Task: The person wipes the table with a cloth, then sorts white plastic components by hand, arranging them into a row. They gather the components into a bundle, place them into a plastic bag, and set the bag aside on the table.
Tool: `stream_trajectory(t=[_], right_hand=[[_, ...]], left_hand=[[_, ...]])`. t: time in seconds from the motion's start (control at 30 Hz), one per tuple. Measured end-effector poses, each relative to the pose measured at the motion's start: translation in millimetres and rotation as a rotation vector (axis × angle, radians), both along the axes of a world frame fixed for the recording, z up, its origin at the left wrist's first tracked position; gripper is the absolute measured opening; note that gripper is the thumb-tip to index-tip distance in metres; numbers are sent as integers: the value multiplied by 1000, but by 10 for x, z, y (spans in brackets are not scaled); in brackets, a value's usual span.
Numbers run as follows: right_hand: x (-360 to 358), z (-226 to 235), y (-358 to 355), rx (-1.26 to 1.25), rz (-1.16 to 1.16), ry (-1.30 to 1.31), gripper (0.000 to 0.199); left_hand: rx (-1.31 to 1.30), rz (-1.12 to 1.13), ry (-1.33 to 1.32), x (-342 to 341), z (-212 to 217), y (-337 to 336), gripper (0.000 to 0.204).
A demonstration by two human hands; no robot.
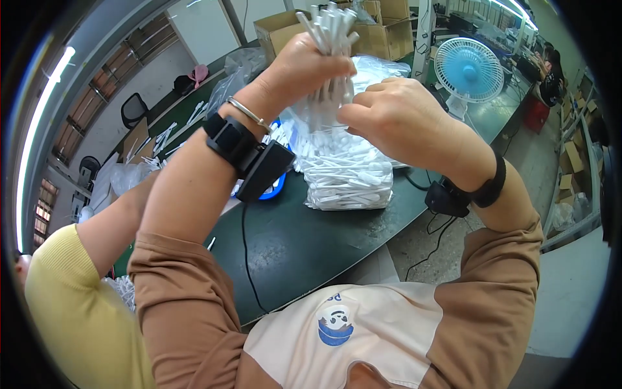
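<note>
Raised over the table, my left hand [304, 68] is wrapped round a bundle of slim white plastic sticks [334, 29], their upper ends fanned out above the fist. My right hand [395, 117] is beside the bundle's lower part with its fingers curled in. What those fingers pinch, if anything, is hidden. Below the bundle something translucent shows, blurred; I cannot tell whether it is a bag or more sticks. A large stack of similar white sticks in clear plastic [350, 185] lies on the table below my hands. Behind my left wrist, a blue tray [275, 189] is partly hidden.
The dark green table [285, 240] runs under everything. Cardboard boxes [389, 39] and clear plastic bags stand at its far side. A blue and white fan [469, 70] is at the right. A co-worker's yellow sleeve [68, 272] is close on my left. Black cables hang from my wrist devices.
</note>
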State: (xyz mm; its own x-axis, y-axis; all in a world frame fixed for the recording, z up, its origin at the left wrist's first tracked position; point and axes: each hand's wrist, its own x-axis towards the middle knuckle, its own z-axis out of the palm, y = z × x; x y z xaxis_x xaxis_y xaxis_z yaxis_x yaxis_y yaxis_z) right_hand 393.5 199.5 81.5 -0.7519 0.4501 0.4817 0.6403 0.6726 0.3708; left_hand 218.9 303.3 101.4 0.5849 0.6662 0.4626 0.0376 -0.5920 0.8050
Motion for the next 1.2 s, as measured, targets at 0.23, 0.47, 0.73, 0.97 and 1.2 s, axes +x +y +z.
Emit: stream_trajectory(t=[0.23,0.47,0.73,0.97,1.2], right_hand=[[219,-59,-4,16,146,193,17],[405,-9,44,104,105,253,14],[529,-30,218,-148,273,109,12],[501,232,313,-15,294,-4,15],[467,121,382,38,398,102,17]], left_hand=[[103,-148,706,10,-99,216,16],[-24,-504,1087,228,-148,200,29],[110,-305,1220,84,18,236,43],[45,-444,1372,333,-180,73,45],[33,-325,1415,486,-475,128,40]])
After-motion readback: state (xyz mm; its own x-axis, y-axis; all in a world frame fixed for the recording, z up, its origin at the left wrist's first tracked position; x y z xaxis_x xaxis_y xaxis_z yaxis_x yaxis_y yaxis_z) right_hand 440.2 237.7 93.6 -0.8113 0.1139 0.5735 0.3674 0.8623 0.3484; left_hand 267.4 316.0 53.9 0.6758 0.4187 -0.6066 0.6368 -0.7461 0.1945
